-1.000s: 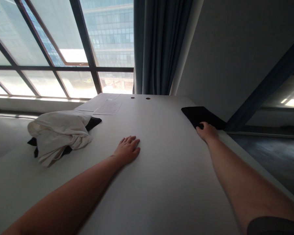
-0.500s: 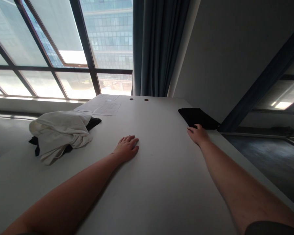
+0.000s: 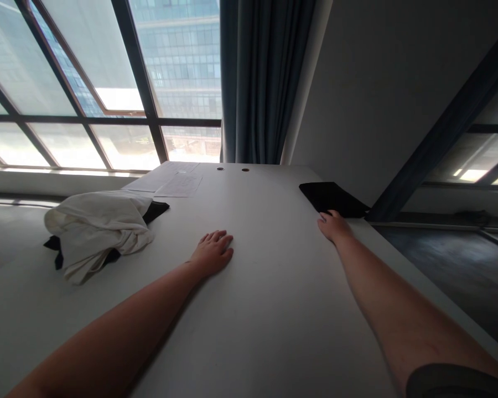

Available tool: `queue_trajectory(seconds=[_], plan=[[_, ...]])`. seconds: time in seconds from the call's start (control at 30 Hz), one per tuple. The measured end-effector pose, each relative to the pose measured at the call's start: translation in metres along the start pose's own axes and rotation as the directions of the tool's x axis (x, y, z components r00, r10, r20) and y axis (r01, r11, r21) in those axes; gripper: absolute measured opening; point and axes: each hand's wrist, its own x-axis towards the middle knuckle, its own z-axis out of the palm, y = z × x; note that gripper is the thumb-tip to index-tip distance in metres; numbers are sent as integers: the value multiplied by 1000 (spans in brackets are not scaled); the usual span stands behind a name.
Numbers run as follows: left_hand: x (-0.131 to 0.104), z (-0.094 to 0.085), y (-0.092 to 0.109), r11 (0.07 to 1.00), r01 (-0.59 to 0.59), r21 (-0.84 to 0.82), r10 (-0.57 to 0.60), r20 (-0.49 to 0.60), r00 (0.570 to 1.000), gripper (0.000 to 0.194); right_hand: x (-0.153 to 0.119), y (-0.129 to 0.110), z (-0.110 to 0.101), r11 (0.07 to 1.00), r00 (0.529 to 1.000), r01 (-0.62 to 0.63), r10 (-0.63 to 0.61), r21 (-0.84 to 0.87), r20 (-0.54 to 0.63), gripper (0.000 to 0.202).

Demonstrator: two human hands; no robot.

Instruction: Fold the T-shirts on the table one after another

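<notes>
While both arms stretch forward over a long pale surface [image 3: 274, 309], the right hand [image 3: 333, 226] lies with its fingertips at the near edge of a flat, folded black cloth [image 3: 331, 198], which sits just beyond it by the surface's right edge; the fingers look loosely curled and touching the cloth rather than clamped on it, though the contact is too small to judge firmly. Across from it, the left hand [image 3: 212, 253] rests palm down, fingers spread flat, on bare surface and holds nothing. Well off to the left of that hand lies a rumpled white garment [image 3: 97, 226] heaped over something dark, unfolded. Beyond it lie paper sheets [image 3: 178, 184]. Judging by this, one cloth is folded and set aside, and the heap appears untouched.
</notes>
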Motion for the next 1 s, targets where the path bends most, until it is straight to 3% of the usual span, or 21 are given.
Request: queue_trajectory(seconds=[0.27, 0.77, 1.0], plan=[[0, 1, -2, 1000, -5, -3, 5, -3, 1000, 56, -8, 1, -6, 994, 990, 106, -107, -12, -91, 54], [0, 1, -1, 1000, -11, -1, 11, -12, 1000, 54, 1, 11, -4, 995, 993, -58, 66, 86, -94, 53], [0, 1, -2, 1000, -8, 7, 8, -8, 1000, 54, -3, 10, -9, 991, 988, -24, 43, 132, -146, 46]])
